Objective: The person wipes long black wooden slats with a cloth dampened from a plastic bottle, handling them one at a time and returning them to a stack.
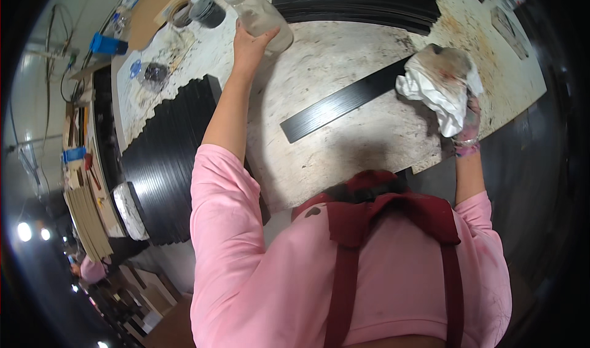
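- Across the pale, stained desk [289, 170], in the head view, one flat black strip with a glossy surface [347, 102] lies at a slant, its near end to the left and its far end reaching up to the cloth.
- At the desk's far side, the left hand [253, 43] is closed around a translucent plastic bottle with a white lid [265, 22]; whether the bottle stands or is lifted cannot be told.
- To the right, the right hand [472, 115] holds a crumpled white cloth with brownish stains [439, 80], which hides most of the fingers and covers the strip's far end.
- Beyond the strip, a broad stack of long black strips [353, 0] lies along the far edge, just right of the bottle.
- Left of the left forearm, a second large stack of black strips [166, 170] fans out.
- Near the bottle, on its left, are a dark grey round jar [208, 13] and, farther toward the left edge, a clear container with dark contents [155, 74].
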Available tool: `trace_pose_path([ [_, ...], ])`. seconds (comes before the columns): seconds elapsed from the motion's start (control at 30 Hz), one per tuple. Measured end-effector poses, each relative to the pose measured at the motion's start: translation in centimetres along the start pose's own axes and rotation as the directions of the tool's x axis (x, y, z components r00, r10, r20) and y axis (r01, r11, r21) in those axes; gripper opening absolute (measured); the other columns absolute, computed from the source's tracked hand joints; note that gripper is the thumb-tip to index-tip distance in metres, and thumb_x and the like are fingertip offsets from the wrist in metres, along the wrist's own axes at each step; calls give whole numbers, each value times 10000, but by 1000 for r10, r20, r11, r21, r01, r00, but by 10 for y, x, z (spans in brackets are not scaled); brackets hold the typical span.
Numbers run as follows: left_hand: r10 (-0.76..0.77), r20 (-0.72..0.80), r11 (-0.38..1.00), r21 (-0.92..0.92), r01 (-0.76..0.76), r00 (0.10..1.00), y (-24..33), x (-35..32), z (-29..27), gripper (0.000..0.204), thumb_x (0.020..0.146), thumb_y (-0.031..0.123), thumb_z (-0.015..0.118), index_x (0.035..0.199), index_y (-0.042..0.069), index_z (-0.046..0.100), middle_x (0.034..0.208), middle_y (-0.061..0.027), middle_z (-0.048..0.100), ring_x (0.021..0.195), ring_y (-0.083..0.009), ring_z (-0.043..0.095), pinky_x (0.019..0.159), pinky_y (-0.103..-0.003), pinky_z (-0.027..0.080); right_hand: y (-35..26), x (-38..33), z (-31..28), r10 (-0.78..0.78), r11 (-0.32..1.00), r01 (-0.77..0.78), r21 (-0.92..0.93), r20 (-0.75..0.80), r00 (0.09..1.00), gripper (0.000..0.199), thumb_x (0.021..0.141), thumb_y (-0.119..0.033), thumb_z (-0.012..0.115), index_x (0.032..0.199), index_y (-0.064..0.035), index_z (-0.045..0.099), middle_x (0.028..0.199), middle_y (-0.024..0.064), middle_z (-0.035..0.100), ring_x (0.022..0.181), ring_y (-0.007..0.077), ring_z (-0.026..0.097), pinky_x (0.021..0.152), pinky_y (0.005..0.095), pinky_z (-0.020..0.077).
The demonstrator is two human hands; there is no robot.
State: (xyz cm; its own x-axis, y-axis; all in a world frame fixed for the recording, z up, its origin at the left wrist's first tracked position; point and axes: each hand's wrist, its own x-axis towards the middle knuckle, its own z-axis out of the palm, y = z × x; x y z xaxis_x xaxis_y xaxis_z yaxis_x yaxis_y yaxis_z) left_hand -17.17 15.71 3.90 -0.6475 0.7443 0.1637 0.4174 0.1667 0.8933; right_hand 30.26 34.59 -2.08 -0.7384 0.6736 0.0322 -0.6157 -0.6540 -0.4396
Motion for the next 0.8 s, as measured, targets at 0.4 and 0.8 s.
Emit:
trace_pose_path([
  [0.4, 20, 335, 853, 485, -191, 942, 35, -199, 0, 630, 686, 189, 780, 1222, -12, 519, 1141, -178, 521, 1019, -364, 505, 888, -408, 430, 88, 61, 148, 95, 392, -200, -898, -177, 980, 298, 892, -255, 594, 1098, -40, 591, 983, 77, 640, 845, 169, 639, 702, 311, 549],
  [0.8, -79, 250, 866, 496, -58, 965, 40, -205, 19, 580, 668, 109, 774, 1202, 17, 565, 1094, -142, 522, 1001, -328, 483, 884, -388, 419, 58, 88, 85, -186, -642, -203, -740, -107, 977, 241, 766, -151, 661, 981, -61, 599, 924, 137, 616, 785, 267, 626, 693, 389, 537],
])
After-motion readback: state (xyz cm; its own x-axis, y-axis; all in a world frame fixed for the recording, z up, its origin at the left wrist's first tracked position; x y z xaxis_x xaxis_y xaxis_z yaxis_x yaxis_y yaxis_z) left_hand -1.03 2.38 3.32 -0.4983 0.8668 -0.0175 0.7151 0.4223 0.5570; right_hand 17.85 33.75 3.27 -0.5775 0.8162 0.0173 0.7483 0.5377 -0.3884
